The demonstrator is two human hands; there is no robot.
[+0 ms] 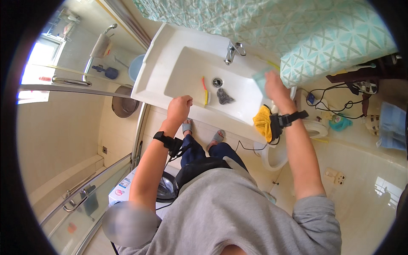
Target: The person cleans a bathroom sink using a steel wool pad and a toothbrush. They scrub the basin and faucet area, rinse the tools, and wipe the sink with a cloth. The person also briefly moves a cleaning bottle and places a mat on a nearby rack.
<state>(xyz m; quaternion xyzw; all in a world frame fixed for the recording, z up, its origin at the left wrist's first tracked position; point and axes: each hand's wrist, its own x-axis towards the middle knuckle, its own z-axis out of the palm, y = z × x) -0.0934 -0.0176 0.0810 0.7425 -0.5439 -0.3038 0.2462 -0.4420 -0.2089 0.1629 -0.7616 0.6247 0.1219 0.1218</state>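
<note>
Right, head view: left hand is a closed fist resting on the front rim of the white sink, near its left corner; can't tell whether anything is inside the fist. Right hand is up at the sink's right edge, fingers closed on a pale blue cloth pressed against the basin wall. Inside the basin: red-and-yellow brush lying just left of the drain, dark steel-wool scrubber just in front of the drain. Chrome tap sits on the back rim. Yellow rag hangs over the front right corner, just beside the right wrist. Black wrist straps on both forearms. Teal patterned curtain hangs beyond the sink.
</note>
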